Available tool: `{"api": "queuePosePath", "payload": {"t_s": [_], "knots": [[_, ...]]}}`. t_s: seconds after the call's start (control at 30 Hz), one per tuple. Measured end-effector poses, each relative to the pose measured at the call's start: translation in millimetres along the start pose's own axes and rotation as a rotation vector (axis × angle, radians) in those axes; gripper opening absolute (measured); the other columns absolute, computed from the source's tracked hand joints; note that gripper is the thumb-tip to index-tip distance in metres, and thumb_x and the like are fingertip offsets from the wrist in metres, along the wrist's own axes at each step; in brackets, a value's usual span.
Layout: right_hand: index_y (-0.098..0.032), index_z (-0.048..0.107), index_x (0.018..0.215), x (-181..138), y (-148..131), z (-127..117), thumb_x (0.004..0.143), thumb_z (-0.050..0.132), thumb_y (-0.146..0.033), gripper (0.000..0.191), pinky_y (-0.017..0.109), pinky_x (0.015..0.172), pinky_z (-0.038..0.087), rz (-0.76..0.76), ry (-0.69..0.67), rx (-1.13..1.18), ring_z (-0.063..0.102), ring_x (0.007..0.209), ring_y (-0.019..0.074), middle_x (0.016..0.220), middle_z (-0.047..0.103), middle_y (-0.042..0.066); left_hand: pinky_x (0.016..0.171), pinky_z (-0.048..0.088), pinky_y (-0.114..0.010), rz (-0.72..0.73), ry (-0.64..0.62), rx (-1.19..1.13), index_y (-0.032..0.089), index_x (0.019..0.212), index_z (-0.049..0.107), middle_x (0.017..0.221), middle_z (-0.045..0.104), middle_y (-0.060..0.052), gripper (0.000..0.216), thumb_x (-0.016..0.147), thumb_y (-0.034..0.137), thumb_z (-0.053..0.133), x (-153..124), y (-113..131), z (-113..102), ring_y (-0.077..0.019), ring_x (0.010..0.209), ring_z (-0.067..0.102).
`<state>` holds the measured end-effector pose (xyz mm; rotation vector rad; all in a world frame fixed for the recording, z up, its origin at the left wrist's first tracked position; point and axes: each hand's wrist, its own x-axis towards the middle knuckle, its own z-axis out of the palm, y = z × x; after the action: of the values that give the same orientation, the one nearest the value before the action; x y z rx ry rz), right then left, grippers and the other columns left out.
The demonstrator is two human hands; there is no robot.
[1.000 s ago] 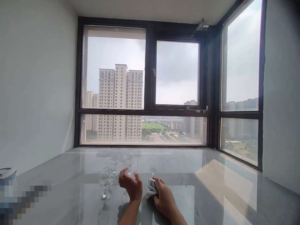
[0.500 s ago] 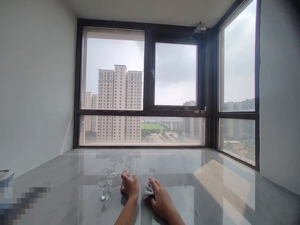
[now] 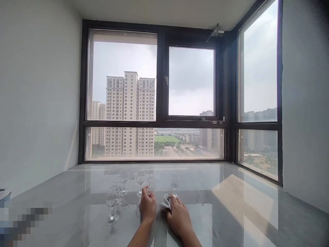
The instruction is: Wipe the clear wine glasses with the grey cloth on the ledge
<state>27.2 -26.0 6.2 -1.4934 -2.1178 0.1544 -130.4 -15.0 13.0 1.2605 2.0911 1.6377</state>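
My left hand [image 3: 148, 207] is closed in front of a clear stemmed glass [image 3: 151, 182], whose bowl rises above the fingers; its stem and foot are hidden behind them. Bunched under the fingers of my right hand [image 3: 179, 214] is a white cloth [image 3: 166, 203]. Just beyond those fingertips stands another stemmed glass [image 3: 174, 181], upright, with its foot close to or touching them. Left of my left hand, a stemmed glass [image 3: 140, 178] stands upright. Several more stand further left, including a front glass [image 3: 112, 200] and a rear glass [image 3: 124, 180].
The glossy grey marble-look sill [image 3: 195, 226] mirrors the glasses and hands. Dark-framed windows [image 3: 154, 124] border it at the back and right. At the far left edge is part of a white and blue container [image 3: 4, 195], with a blurred patch below it.
My left hand has shifted right, away from the standing glass, with a glass bowl now showing above it. My right hand, the cloth and the glass beyond it have moved slightly right.
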Motion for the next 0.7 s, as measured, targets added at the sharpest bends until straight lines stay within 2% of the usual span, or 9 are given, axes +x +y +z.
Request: {"api": "queuePosePath", "payload": {"t_s": [0.2, 0.37, 0.53, 0.7], "knots": [[-0.018, 0.045, 0.148, 9, 6, 2, 0.084, 0.044, -0.023, 0.064, 0.049, 0.113, 0.032, 0.102, 0.008, -0.047, 0.038, 0.143, 0.0329, 0.149, 0.051, 0.01, 0.078, 0.046, -0.026, 0.0, -0.034, -0.025, 0.022, 0.123, 0.045, 0.105, 0.069, -0.007, 0.031, 0.092, 0.02, 0.044, 0, -3, 2, -0.0188, 0.091, 0.069], [-0.021, 0.045, 0.147, 14, 9, 2, 0.086, 0.043, -0.025, 0.062, 0.049, 0.114, 0.031, 0.126, -0.01, -0.033, 0.037, 0.144, 0.0306, 0.149, 0.052, 0.01, 0.078, 0.045, -0.026, 0.006, -0.054, 0.004, 0.02, 0.119, 0.05, 0.1, 0.07, -0.007, 0.029, 0.091, 0.017, 0.046, -1, -1, 0, -0.0194, 0.091, 0.068], [-0.022, 0.046, 0.147, 19, 8, 4, 0.085, 0.044, -0.025, 0.062, 0.051, 0.113, 0.032, 0.131, -0.001, -0.043, 0.038, 0.143, 0.0307, 0.149, 0.052, 0.01, 0.082, 0.044, -0.025, 0.028, -0.152, 0.027, 0.02, 0.113, 0.057, 0.104, 0.073, -0.007, 0.026, 0.092, 0.014, 0.042, 0, -5, 3, -0.0182, 0.095, 0.068], [-0.02, 0.045, 0.147, 22, 9, 7, 0.085, 0.041, -0.025, 0.062, 0.05, 0.113, 0.032, 0.135, 0.002, -0.054, 0.038, 0.143, 0.0305, 0.149, 0.051, 0.01, 0.082, 0.043, -0.024, 0.049, -0.231, 0.097, 0.019, 0.109, 0.063, 0.101, 0.075, -0.005, 0.024, 0.093, 0.017, 0.046, -1, -6, 3, -0.0178, 0.096, 0.068]]}}
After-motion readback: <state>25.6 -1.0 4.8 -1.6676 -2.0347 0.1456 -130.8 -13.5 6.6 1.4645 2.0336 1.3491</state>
